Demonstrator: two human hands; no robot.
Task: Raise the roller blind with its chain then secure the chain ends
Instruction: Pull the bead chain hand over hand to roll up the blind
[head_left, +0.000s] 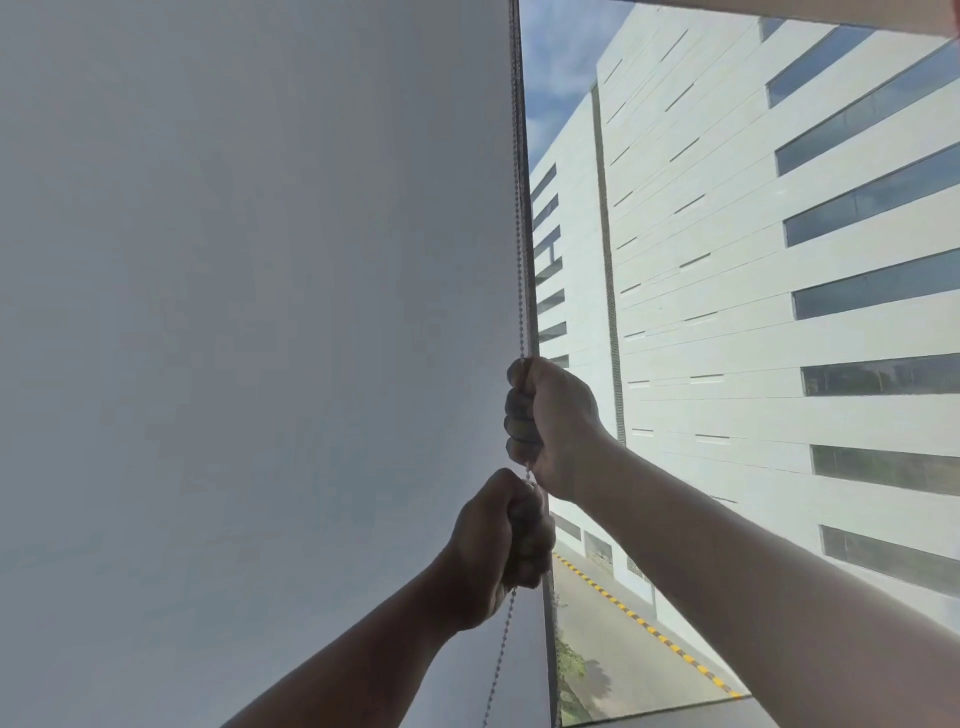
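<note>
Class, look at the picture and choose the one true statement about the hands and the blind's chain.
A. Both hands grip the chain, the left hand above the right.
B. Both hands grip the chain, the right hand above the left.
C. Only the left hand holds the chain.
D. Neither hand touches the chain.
B: the right hand and the left hand each have their fingers curled round the chain, with the right hand higher up.

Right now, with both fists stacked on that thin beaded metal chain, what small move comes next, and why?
Probably the left hand lets go and regrips above the right hand. Both grip the thin beaded metal chain, and the pale grey roller blind hangs low, so hauling likely goes on.
</note>
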